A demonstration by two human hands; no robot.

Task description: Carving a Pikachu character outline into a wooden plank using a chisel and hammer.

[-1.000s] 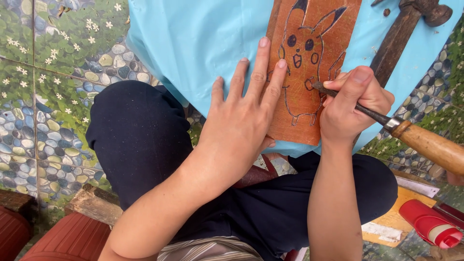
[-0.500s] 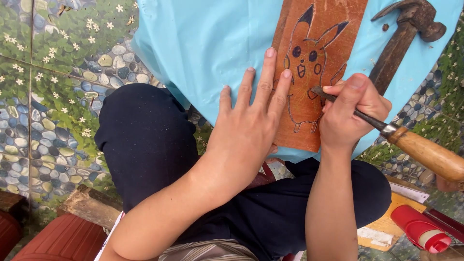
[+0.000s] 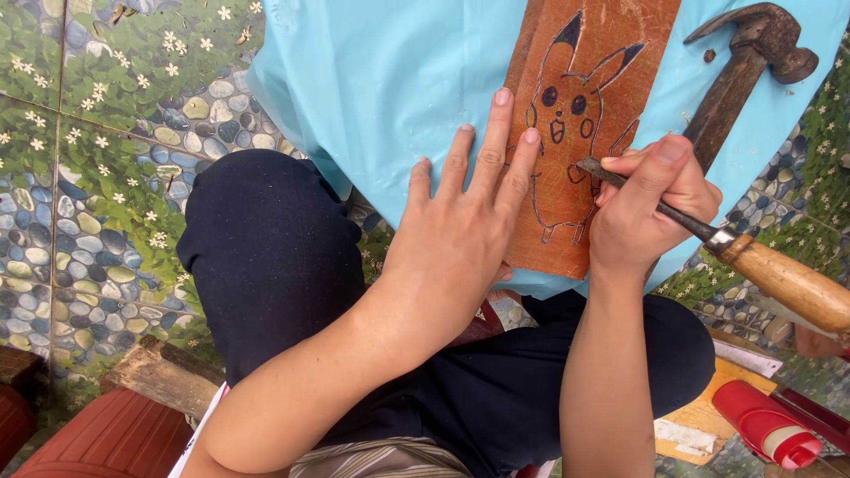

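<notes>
Head view: right hand [image 3: 642, 217] wrapped tight around a chisel [image 3: 708, 235] with a dark steel shank and smooth round wooden handle, tip on the flat brown wooden board [image 3: 593, 115] with its cartoon outline, lying on a light blue sheet [image 3: 390, 80]. Left hand [image 3: 460, 235] flat, fingers spread, holding nothing, pressing the board's edge at 9 o'clock. Rusty claw hammer [image 3: 739, 75] crowds 3 o'clock just beside the board; red cylinder [image 3: 761, 425] sits at 5 o'clock, pebble-pattern tile floor [image 3: 97, 177] lies at 9 o'clock.

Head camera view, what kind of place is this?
Probably a home floor used as a makeshift carving spot: patterned pebble-and-flower floor tiles, a wooden board on a blue sheet, a hammer alongside.
</notes>
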